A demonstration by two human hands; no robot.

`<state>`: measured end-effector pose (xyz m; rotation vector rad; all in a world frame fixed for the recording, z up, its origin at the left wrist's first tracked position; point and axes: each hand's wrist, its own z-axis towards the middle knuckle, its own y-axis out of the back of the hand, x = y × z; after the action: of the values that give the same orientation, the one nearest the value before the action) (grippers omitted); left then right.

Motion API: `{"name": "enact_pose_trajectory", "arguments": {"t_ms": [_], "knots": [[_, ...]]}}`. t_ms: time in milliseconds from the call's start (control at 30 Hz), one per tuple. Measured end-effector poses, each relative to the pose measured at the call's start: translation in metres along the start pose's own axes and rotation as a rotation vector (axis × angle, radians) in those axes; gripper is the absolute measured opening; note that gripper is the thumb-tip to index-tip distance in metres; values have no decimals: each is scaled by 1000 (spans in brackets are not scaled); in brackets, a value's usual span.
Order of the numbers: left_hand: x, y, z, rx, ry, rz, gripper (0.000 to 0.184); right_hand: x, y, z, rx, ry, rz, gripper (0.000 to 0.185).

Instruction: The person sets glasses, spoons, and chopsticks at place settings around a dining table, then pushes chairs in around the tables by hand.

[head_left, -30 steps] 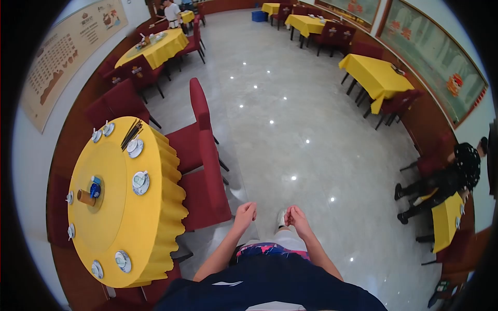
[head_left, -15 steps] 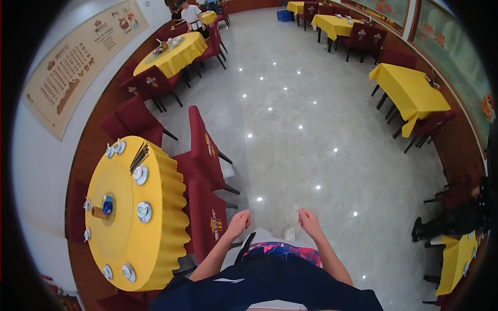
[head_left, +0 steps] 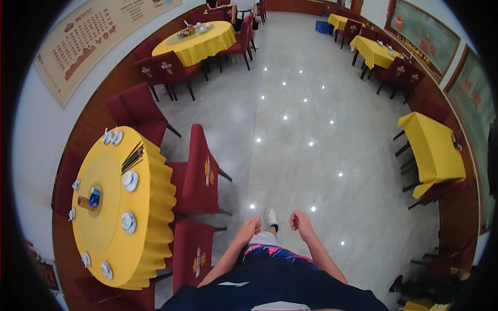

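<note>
My left hand (head_left: 250,228) is curled into a loose fist in front of my body, with nothing visible in it. My right hand (head_left: 299,222) is held at the same height, its fingers also closed on nothing. Both hands are in the air above the tiled floor, apart from each other. Nearest to my left hand is a dark red chair (head_left: 193,254), which it does not touch. Beyond that chair stands a round table with a yellow cloth (head_left: 150,228), set with several cups on saucers (head_left: 128,222) and a bundle of dark chopsticks (head_left: 133,158).
Grey floor (head_left: 290,160) runs ahead between rows of tables. Another chair (head_left: 199,176) juts out on the left. A second round table (head_left: 218,44) stands farther off, with a person (head_left: 244,10) beside it. A yellow-covered table (head_left: 436,150) lines the right; a blue crate (head_left: 323,27) is far back.
The view has shifted forward along the floor, and the chairs and tables sit differently in it. My hands stay closed and have come slightly nearer each other. A white shoe now shows ahead of them.
</note>
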<state>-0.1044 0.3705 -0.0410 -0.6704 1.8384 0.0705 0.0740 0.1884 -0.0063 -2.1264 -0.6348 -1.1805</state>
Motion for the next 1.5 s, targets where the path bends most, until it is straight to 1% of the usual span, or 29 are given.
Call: {"name": "enact_pose_trajectory", "arguments": {"t_ms": [33,67,100,167,200,233,267,300,333,400,467,533,567,633,667,733,767,800,867,900,967,1033,1100,1167,1300,1433,1467,1500], "knots": [[-7,7,29,1,45,-78,38,17,-4,26,37,-35,-50,35],[-8,9,52,-142,58,9,36,30,-6,45,79,-57,0,32],[-19,9,72,-167,54,-8,34,47,-6,54,69,-79,-20,32],[-63,9,106,-76,-26,-48,32,94,-13,91,245,-21,-137,32],[-71,14,129,-77,-35,-55,32,111,-13,109,254,6,-212,32],[-78,18,150,-95,-95,28,32,120,-10,128,259,5,-221,32],[-86,20,169,-119,-155,109,32,130,-8,147,209,9,-211,32],[-100,22,185,-136,-160,97,32,141,-7,167,166,12,-202,32],[-115,24,196,-178,-185,110,33,151,-8,182,188,-2,-212,32],[-141,32,211,-271,-202,108,35,167,-11,214,167,-39,-86,33],[-163,44,226,-280,-206,-65,36,169,-11,255,215,-83,-114,34],[-174,58,244,-389,-196,-161,35,167,-18,296,233,-122,-115,35],[-179,65,253,-450,-201,-245,35,168,-23,317,283,-161,-137,35],[-186,81,270,-565,-215,-315,36,174,-32,361,329,-161,-143,35],[-190,90,281,-613,-236,-351,37,178,-38,386,385,-197,-168,35],[-194,107,304,-699,-213,-408,37,190,-48,433,431,-129,-221,36],[-198,113,316,-718,-190,-440,37,201,-53,458,482,-162,-251,36],[-207,120,330,-771,-193,-465,37,213,-60,481,482,-140,-252,36],[-226,127,353,-811,-177,-626,37,241,-69,518,488,-117,-262,36],[-239,131,363,-847,-173,-644,37,256,-72,534,516,-144,-273,36],[-271,143,390,-853,-202,-654,39,284,-81,578,536,-173,-224,35],[-294,160,409,-884,-221,-611,38,298,-88,624,584,-190,-217,34],[-309,171,421,-1004,-286,-500,38,307,-103,663,675,-154,-360,34],[-325,180,427,-1054,-299,-542,38,327,-128,685,716,-157,-382,33],[-339,216,439,-1171,-348,-653,37,329,-180,734,790,-202,-383,29],[-338,270,451,-1195,-339,-726,36,311,-234,770,907,-199,-458,29],[-339,288,454,-1190,-348,-728,36,306,-250,777,907,-191,-464,29],[-339,307,458,-1186,-339,-767,35,297,-265,783,897,-238,-463,30]]}}
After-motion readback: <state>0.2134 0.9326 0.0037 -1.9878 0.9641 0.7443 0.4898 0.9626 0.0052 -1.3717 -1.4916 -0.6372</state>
